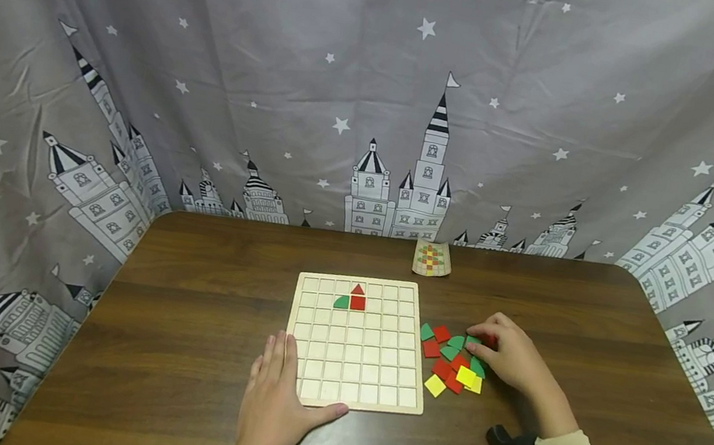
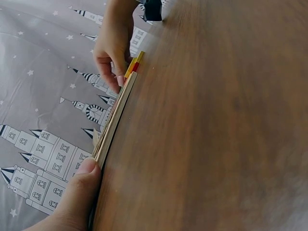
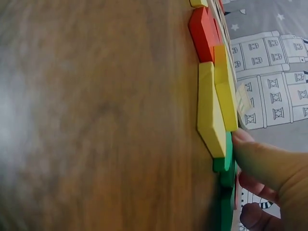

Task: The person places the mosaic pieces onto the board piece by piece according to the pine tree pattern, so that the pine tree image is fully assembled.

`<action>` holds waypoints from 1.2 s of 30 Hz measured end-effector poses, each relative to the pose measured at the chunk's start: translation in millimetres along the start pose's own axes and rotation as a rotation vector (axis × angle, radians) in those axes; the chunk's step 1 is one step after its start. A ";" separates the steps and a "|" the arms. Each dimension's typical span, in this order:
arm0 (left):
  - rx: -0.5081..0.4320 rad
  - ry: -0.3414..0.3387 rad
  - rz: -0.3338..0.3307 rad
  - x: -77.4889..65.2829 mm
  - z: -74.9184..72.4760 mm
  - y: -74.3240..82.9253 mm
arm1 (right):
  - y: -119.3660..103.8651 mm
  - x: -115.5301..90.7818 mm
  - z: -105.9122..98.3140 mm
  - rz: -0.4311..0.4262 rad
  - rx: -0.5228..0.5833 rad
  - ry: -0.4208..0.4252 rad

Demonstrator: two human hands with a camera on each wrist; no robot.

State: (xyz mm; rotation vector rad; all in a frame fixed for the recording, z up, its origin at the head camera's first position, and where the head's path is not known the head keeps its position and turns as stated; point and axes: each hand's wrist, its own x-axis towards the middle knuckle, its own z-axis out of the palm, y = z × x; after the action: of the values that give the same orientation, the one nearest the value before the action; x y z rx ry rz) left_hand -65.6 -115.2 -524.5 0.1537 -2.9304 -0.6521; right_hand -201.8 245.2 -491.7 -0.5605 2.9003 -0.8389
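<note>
A square wooden grid board (image 1: pixel 354 409) lies on the table. In its upper rows sit a red triangle (image 1: pixel 357 289), a red square (image 1: pixel 358 303) and a green quarter-circle piece (image 1: pixel 342 302). My left hand (image 1: pixel 274 405) rests at the board's near left corner, fingers straight along the left side and thumb along the near edge. To the right of the board, my right hand (image 1: pixel 508 354) reaches into a pile of flat pieces. Its thumb and fingers are bent around a green piece (image 1: pixel 472 342); whether they pinch it is unclear. Yellow pieces (image 3: pixel 211 106) lie beside its thumb.
Several red, green and yellow pieces lie loosely overlapped by the board's right edge, with a yellow square (image 1: pixel 434 385) nearest me. A small pattern card (image 1: pixel 432 259) lies near the table's far edge. Behind the wooden table (image 1: pixel 194 305) hangs a grey castle-print curtain (image 1: pixel 281 84).
</note>
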 end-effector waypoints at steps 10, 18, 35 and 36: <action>0.002 0.001 0.001 0.1 0.0 -0.2 | -3.6 2.3 0.7 -0.036 0.023 -0.034; 0.003 -0.003 -0.001 0.2 -0.4 0.6 | -5.4 3.3 2.8 -0.038 -0.013 -0.007; 0.000 -0.018 -0.015 0.2 -1.3 0.7 | -18.4 9.3 -1.6 0.049 -0.110 -0.013; -0.001 -0.019 -0.016 0.2 -1.1 0.6 | -19.0 9.5 -1.6 0.056 -0.114 -0.013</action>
State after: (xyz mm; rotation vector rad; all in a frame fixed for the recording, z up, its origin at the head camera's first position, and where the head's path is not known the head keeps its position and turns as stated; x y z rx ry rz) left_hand -65.7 -115.2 -523.2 0.1713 -2.9494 -0.6610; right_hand -204.8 227.6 -480.0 -0.4889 2.9514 -0.6640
